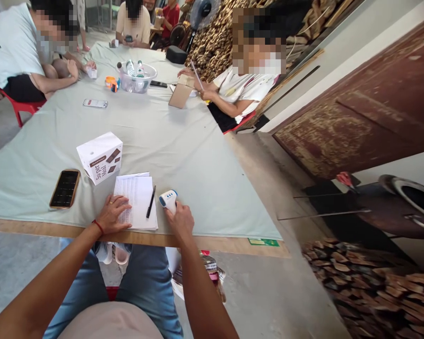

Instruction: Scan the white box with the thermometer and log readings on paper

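My left hand [115, 214] lies with its fingers stretched over the left edge of a small stack of printed paper sheets [137, 197]. A black pen [150, 201] rests along the right side of the sheets. Just beyond it, my right hand [180, 219] is wrapped round the handle of a white and blue infrared thermometer [168, 199], whose head points away from me near the tabletop. Behind the papers stands a white box [101, 157] with brown print. To the left of my left hand lies a smartphone [65, 189] with a dark screen.
Farther up the cloth-covered table [155, 136] are another phone [95, 103], orange tape rolls [111, 84], a clear basin [138, 80] holding bottles, and a cardboard box [181, 92]. Several people sit round the table. Stacked firewood [374, 287] lies at the lower right.
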`<move>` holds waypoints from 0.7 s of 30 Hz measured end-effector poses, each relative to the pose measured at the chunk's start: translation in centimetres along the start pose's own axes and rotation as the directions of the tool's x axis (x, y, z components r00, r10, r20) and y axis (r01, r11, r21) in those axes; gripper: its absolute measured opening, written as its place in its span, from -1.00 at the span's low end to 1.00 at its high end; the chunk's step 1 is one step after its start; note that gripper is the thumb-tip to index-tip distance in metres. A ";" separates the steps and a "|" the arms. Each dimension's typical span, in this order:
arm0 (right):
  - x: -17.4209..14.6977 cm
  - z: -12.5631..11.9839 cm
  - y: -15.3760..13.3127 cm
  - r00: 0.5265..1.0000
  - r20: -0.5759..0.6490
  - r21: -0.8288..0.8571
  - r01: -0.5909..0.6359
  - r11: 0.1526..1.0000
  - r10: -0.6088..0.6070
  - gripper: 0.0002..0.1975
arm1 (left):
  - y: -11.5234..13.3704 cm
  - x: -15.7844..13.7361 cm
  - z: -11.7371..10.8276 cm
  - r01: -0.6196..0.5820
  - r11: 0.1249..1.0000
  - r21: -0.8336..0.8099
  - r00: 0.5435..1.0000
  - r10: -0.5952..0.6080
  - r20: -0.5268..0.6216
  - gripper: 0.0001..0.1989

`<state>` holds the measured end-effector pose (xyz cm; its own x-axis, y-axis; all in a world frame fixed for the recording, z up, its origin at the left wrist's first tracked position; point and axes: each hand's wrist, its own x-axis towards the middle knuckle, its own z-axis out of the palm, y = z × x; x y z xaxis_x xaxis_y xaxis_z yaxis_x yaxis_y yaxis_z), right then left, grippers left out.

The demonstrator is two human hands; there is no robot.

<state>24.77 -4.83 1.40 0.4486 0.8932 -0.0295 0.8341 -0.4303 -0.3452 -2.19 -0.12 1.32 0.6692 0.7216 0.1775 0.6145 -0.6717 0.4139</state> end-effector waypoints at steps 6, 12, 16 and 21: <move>0.6 0.6 -0.7 0.981 -0.172 0.096 0.110 0.989 -0.092 -0.59 | 0.6 -0.1 0.4 -0.009 0.999 0.053 1.000 0.008 0.016 -0.36; 0.6 1.9 -5.2 0.974 0.039 0.153 0.215 0.964 -0.224 -0.74 | 0.7 -0.2 0.5 -0.006 0.998 0.070 1.000 0.005 0.019 -0.32; 1.1 1.7 -6.8 0.964 0.129 0.021 0.233 0.972 -0.233 -0.63 | 0.8 -0.3 0.7 -0.005 0.998 0.066 1.000 0.004 0.013 -0.32; 1.2 0.9 -5.5 0.933 0.180 0.184 0.280 0.942 -0.312 -0.60 | 0.8 -0.3 0.8 -0.011 0.998 0.066 1.000 0.010 0.015 -0.32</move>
<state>20.41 -1.31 2.44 0.1006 0.9910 -0.0882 0.8524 -0.1316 -0.5061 -1.58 -1.02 0.89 0.6815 0.7123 0.1680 0.6334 -0.6891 0.3522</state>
